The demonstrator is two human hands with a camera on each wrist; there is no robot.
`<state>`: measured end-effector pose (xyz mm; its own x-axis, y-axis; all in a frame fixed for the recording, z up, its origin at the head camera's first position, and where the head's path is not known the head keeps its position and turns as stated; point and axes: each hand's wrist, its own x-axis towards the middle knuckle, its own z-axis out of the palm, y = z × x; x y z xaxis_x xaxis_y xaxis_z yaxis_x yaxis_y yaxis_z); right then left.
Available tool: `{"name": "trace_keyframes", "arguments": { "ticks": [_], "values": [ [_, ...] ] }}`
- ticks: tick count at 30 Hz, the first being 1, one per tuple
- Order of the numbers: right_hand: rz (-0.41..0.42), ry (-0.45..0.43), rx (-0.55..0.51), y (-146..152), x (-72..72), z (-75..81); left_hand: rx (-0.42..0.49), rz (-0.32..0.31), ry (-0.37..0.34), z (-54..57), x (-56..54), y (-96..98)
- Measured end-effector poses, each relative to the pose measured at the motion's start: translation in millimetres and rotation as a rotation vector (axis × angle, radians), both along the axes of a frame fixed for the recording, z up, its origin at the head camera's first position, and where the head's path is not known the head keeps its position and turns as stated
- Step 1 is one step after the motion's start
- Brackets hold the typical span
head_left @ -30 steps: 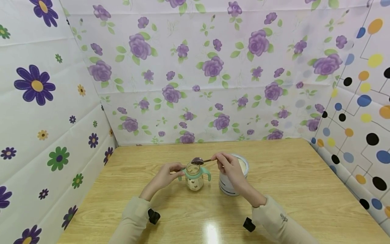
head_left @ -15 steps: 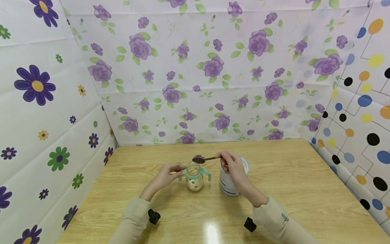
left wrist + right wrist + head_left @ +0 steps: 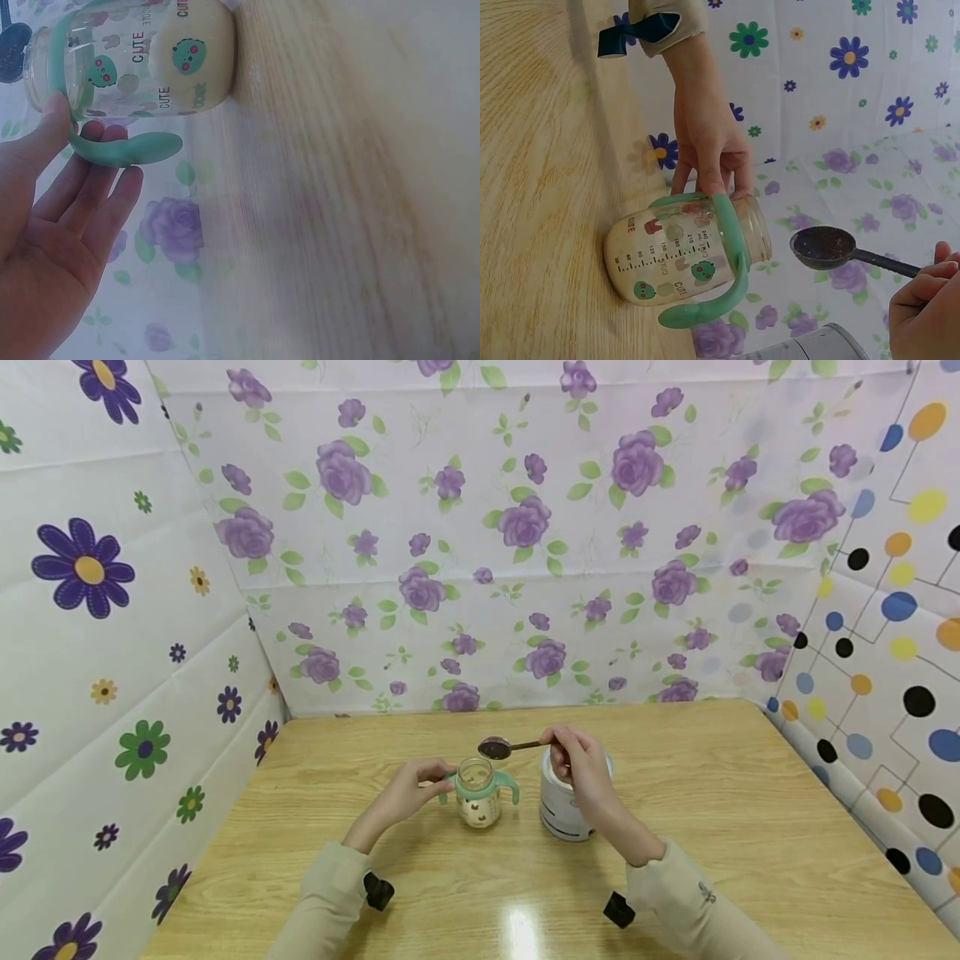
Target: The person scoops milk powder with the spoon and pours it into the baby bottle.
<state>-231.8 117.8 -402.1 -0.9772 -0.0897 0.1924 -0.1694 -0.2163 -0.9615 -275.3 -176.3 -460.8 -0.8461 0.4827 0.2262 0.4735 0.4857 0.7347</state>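
A clear baby bottle [image 3: 478,810] with a green collar and two green handles stands upright on the table, pale contents in its lower part. My left hand [image 3: 411,795] pinches the left handle [image 3: 127,150] near the collar, thumb on top and fingers behind. My right hand [image 3: 585,770] grips the dark spoon [image 3: 495,747] by its handle. The spoon's round bowl hangs just above the bottle's open mouth, apart from it; in the right wrist view only dark residue shows in the bowl [image 3: 823,247]. A white can [image 3: 562,806] stands under my right hand, partly covered by it.
The wooden table [image 3: 420,893] runs back to a floral sheet [image 3: 480,635]. Patterned sheets also hang on the left and right sides. A black wrist mount [image 3: 378,892] sits at the left sleeve, another black mount [image 3: 618,910] at the right.
The spoon has risen off the bottle's mouth and shifted slightly right with my right hand, its bowl now facing up. My left hand and the bottle have stayed in place.
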Motion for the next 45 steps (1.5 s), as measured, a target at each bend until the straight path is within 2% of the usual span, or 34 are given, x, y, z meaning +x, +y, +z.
{"name": "trace_keyframes", "arguments": {
  "ticks": [20,27,45],
  "values": [
    [-0.003,0.014,-0.047,3.8,0.3,-0.2,0.009,-0.011,-0.011,-1.9,-0.1,-0.9],
    [-0.009,0.026,-0.035,7.3,-0.3,0.6,-0.004,0.007,-0.008,-2.2,-1.0,-0.6],
    [-0.002,0.015,-0.051,14.6,-0.8,0.7,0.008,-0.007,-0.017,-1.6,-1.9,-0.2]
  ]
}}
